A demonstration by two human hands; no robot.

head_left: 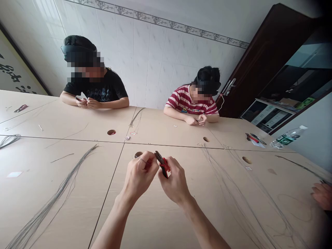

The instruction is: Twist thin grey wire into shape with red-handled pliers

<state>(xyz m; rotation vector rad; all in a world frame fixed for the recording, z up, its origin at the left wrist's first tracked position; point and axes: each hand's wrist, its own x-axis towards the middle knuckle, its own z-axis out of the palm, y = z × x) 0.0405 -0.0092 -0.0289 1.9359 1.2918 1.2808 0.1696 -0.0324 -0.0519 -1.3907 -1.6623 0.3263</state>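
My right hand [174, 180] is wrapped round a pair of pliers [163, 164] with red and black handles. The dark jaws point up and to the left, close beside the fingers of my left hand [141, 173]. That hand is closed in a pinch, and a thin wire [135, 154] curves out from it on the left. The part of the wire inside the fingers is hidden. Both hands are held above the table, near a round hole in its top.
A long bundle of grey wires [70, 176] lies on the left, and more loose wires [220, 173] on the right. Two people sit opposite; another person's hand [321, 194] shows at the right edge. A plastic bottle [287, 137] and tools [252, 138] are at the far right.
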